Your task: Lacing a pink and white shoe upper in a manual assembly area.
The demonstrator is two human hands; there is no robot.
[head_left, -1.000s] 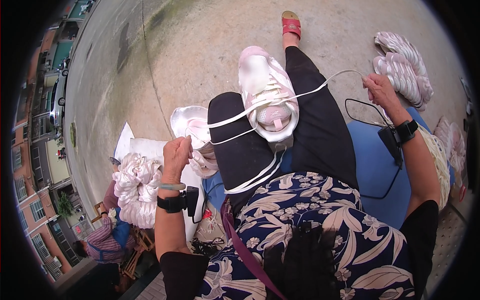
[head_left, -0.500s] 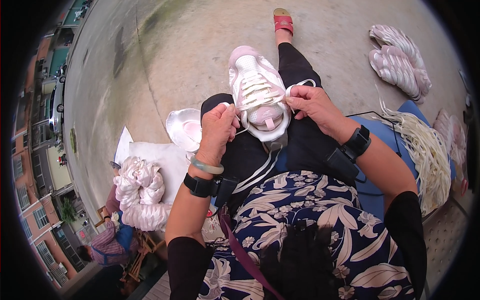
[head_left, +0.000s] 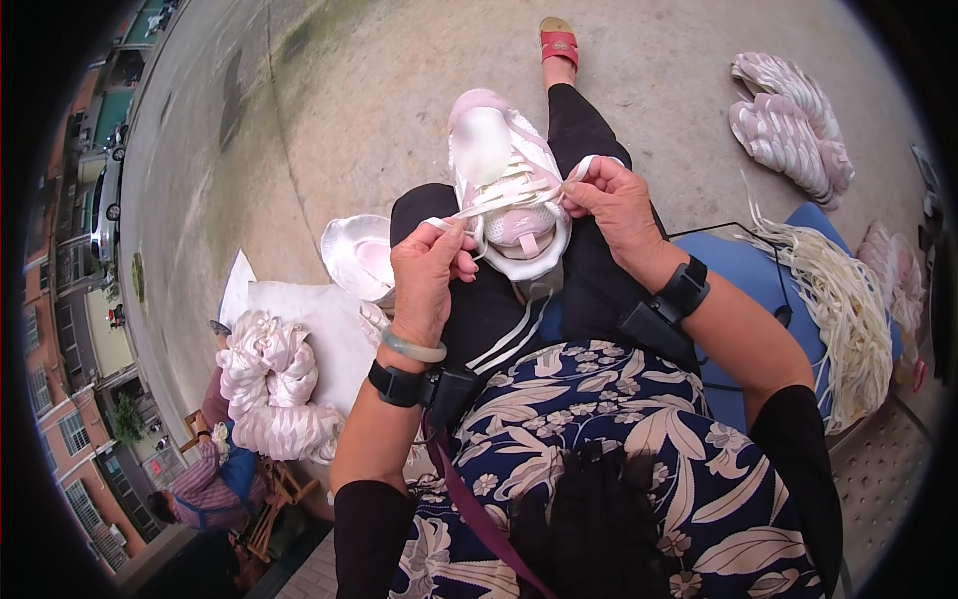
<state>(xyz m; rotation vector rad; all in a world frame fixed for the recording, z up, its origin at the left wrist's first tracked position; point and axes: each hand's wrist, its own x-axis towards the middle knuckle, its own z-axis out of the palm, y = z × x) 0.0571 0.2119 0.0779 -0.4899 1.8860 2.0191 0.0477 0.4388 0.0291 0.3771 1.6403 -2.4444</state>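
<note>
Fingers of our left hand (head_left: 424,275) and right hand (head_left: 617,212): pinched closed on a lace (head_left: 504,202). Shoe (head_left: 519,222), between our knees (head_left: 419,210): we judge it light, soft, best steadied at the collar (head_left: 527,269). Lace: probably limp, slightly slippery; grip near the shoe.

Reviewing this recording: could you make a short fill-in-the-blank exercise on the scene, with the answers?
1. The left hand and right hand each pinch the shoe's ____.
2. The bangle is on the ____ wrist.
3. The sandal's strap is ____.
4. The pale strands lie on a ____ surface.

Missing words: lace; left; red; blue.
</note>
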